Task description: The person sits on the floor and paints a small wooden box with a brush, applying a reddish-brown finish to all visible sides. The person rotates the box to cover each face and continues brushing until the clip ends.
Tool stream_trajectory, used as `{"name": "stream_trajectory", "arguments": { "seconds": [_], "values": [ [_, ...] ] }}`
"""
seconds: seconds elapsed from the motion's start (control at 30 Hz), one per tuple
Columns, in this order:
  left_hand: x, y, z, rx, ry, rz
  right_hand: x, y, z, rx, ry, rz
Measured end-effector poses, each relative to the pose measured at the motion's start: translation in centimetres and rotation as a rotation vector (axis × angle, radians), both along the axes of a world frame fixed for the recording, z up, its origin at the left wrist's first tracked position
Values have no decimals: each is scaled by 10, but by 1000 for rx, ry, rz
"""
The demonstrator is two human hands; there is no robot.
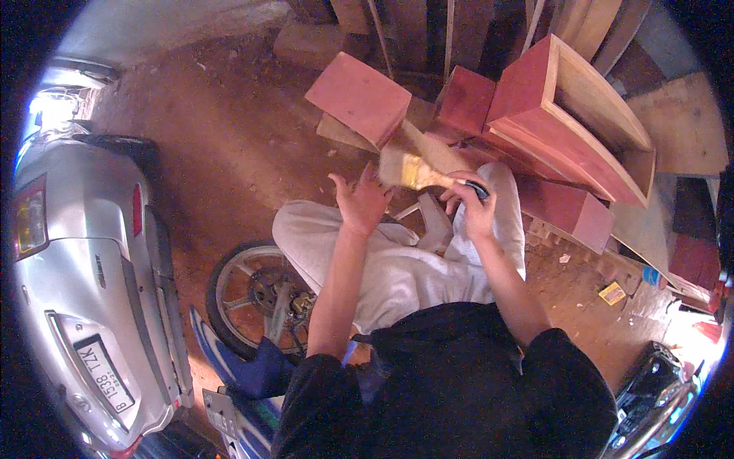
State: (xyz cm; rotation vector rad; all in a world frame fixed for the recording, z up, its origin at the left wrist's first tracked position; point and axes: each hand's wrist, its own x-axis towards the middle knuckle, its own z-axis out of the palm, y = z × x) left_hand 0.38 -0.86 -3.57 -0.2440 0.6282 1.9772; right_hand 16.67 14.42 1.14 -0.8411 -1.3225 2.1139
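My right hand (473,201) is closed around the handle of a wide paintbrush (421,174), whose pale bristles point left and look blurred. A small dark object (477,189) shows at this hand; I cannot tell what it is. My left hand (364,201) is raised with its fingers spread, just left of the bristles, and nothing shows in it. Beyond the brush stands a reddish block-shaped piece (361,97) over a tan board (344,133). To the right, a large reddish wooden box frame (522,92) with a pale open inside leans over other reddish pieces.
A silver car (86,212) stands at the left. A motorcycle wheel (246,298) is close by my left leg. Boards (676,126) lean at the back right. A small yellow box (612,294) lies on the dirt floor, and a dark vehicle (654,390) is at the lower right.
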Motion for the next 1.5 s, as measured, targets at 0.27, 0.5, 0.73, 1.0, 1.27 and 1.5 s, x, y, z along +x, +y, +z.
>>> {"name": "stream_trajectory", "arguments": {
  "seconds": [0.27, 0.5, 0.73, 1.0, 1.27, 1.5],
  "values": [
    [-6, -2, -9, 7, -34, -40, -5, -3, -2, 188, -116, -92],
    [-4, 1, -3, -5, -56, -33, -9, -7, 1, 124, -129, -27],
    [-4, -3, -5, -11, 3, -171, -7, -13, -1, 97, -5, -68],
    [-7, -5, -4, 21, -61, -174, -13, -13, -2, 309, -113, -170],
    [-7, -4, -6, -47, -64, -132, -11, -13, -5, 160, -129, -85],
    [-12, -6, -10, -43, -63, 8, -1, -5, -4, 133, -39, -39]
  ]
}}
